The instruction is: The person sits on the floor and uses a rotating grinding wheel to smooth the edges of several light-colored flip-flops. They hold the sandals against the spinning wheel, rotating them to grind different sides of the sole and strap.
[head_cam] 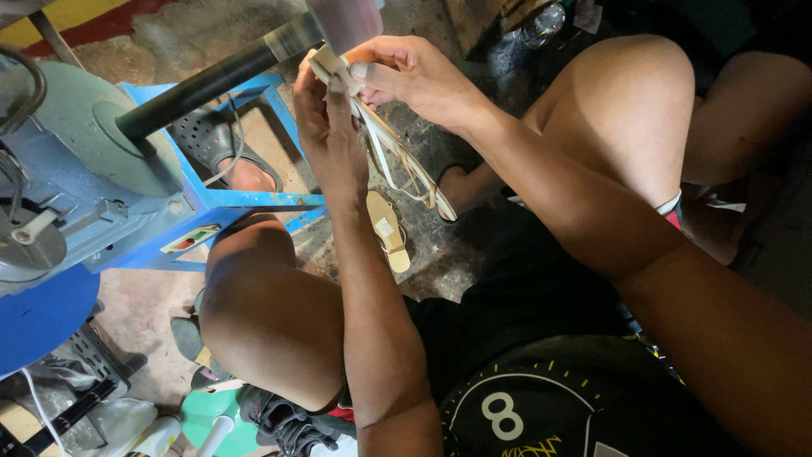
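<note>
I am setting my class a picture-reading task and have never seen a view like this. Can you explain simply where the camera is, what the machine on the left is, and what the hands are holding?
The camera is worn on the person's head and looks down, so you see their own arms, bare knees and black shirt from above. The person is sitting low over a worn floor.

The left hand and right hand together hold a pale strappy sandal up against the spinning end of a machine. That end is blurred. It sits on a black shaft sticking out of a grey motor housing, which is mounted on a blue frame.

On the floor between the knees lies a loose tan sole. Under the frame is a foot in a dark sandal.
</note>
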